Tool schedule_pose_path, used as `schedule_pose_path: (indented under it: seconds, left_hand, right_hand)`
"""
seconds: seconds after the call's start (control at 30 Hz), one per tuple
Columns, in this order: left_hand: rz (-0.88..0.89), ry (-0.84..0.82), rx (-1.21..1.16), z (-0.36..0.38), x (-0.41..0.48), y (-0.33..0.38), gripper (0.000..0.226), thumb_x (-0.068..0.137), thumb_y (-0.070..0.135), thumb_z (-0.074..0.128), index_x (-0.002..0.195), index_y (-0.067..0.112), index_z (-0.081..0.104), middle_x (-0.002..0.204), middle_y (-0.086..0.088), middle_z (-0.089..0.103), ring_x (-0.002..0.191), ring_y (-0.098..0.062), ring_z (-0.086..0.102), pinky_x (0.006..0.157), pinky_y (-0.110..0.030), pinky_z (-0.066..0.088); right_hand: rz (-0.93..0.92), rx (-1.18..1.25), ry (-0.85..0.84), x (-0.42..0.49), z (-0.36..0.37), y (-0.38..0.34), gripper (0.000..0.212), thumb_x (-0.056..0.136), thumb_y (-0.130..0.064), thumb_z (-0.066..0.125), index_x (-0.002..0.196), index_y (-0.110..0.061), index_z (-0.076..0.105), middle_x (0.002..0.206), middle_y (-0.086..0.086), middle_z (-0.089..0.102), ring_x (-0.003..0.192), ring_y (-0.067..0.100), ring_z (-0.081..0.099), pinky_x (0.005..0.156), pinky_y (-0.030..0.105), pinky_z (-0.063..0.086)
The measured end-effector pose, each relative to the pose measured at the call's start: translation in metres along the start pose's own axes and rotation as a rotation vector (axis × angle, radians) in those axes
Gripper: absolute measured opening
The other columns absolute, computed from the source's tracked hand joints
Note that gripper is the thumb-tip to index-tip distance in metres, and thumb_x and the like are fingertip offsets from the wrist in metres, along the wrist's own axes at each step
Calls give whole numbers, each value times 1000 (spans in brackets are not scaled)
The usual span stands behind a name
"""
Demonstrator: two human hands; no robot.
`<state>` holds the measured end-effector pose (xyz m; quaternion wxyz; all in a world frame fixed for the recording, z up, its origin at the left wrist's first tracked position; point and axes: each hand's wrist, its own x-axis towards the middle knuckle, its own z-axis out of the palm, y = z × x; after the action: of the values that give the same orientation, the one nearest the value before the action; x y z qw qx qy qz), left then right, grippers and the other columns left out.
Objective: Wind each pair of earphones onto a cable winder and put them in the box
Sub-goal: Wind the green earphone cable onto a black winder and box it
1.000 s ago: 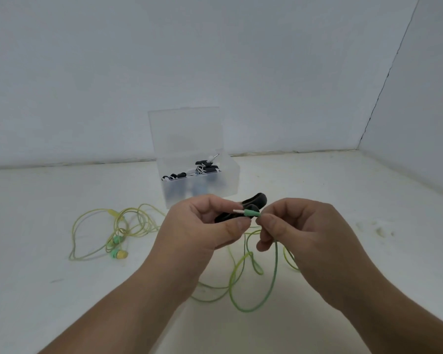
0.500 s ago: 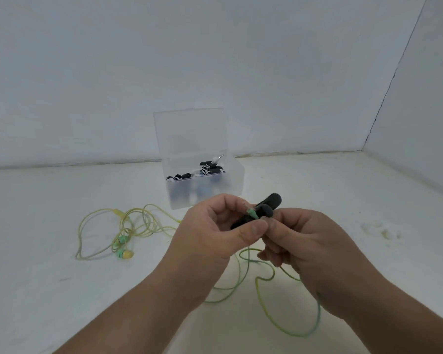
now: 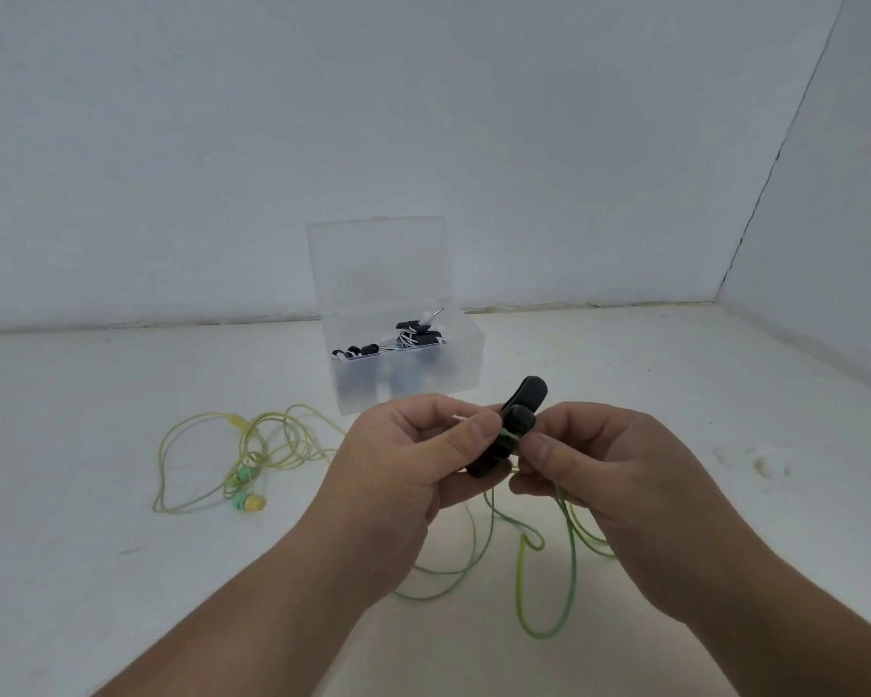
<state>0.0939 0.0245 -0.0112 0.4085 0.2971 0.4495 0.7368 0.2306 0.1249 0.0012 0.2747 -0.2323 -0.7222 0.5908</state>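
My left hand (image 3: 418,460) grips a black cable winder (image 3: 516,420) in the middle of the view, thumb pressed against it. The plug's tip pokes out beside that thumb. My right hand (image 3: 599,475) pinches the green-yellow earphone cable (image 3: 569,555) right at the winder's slot. The cable hangs down from my hands and loops over the white surface. Its two earbuds (image 3: 245,490) lie at the left in a loose coil. Behind my hands stands the clear plastic box (image 3: 466,354), lid up, holding wound earphones on black winders (image 3: 408,337).
White walls close the space at the back and right, meeting in a corner at the far right. The white surface (image 3: 71,570) stretches around the cable loops. A faint stain (image 3: 755,460) marks the surface at the right.
The plug has slid in behind my left thumb and the cable now sits in the winder's slot. My right hand shifted its pinch along the cable, closer to the winder.
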Motion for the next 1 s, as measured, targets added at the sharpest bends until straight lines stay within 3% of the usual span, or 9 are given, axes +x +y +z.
schedule_pose_path:
  seconds: [0.2,0.3,0.37,0.5,0.63,0.77,0.87,0.93,1.0]
  left_hand:
    - [21,-39,-33,-4,3,0,31,74,4,69,103,3,61,103,-23,73,85,-31,72,78,-38,61]
    - [30,-55,-6,-5,4,0,37,74,4,69,110,2,60,106,-22,74,88,-29,72,78,-36,59]
    - [32,-46,23,-4,3,-1,36,75,7,70,110,2,62,104,-21,74,87,-28,73,77,-34,59]
    - [34,-18,125,-3,3,-3,31,79,11,78,107,4,67,96,-23,73,82,-25,71,78,-37,61]
    - [23,-6,108,-3,3,-2,38,73,13,69,109,1,67,95,-20,74,81,-24,71,80,-38,61]
    - [-25,7,50,-3,2,-2,36,73,16,67,105,0,69,96,-22,73,80,-23,70,65,-29,59]
    - [-74,-49,73,-2,1,-1,35,74,15,65,105,-2,70,104,-26,72,91,-29,73,72,-34,62]
    - [-98,-70,70,-1,0,-1,34,75,14,64,104,-3,70,107,-29,71,96,-34,72,78,-39,62]
    - [-127,-87,28,0,0,-1,36,76,11,61,107,-6,68,107,-31,70,94,-37,72,77,-42,62]
  right_hand:
    - [5,-61,26,-2,-1,0,13,90,-13,66,80,-11,74,74,11,75,72,22,74,86,39,54]
    - [-4,-83,25,-4,-1,-3,10,88,-19,69,79,-19,74,65,11,73,65,22,70,78,35,47]
    - [-12,-91,14,-5,-1,-4,9,88,-26,72,79,-23,74,61,10,71,58,31,59,70,38,43]
    - [-20,-174,9,-7,0,-7,14,91,-25,67,77,-25,71,53,9,67,36,13,29,43,21,28]
    - [-30,-208,30,-8,2,-10,16,92,-25,65,77,-23,70,51,9,66,33,9,25,38,14,24]
    - [-33,-241,58,-8,0,-11,18,90,-22,68,72,-22,68,52,7,66,38,15,28,39,18,25]
    - [-69,-264,77,-8,1,-10,24,87,-11,68,65,-18,65,57,3,67,34,11,41,40,16,29]
    - [-94,-272,89,-7,2,-9,28,84,-9,68,59,-19,63,63,-1,67,44,17,59,42,17,34]
    - [-122,-294,91,-6,4,-8,29,81,-6,68,56,-18,61,66,-2,67,51,15,63,45,17,37]
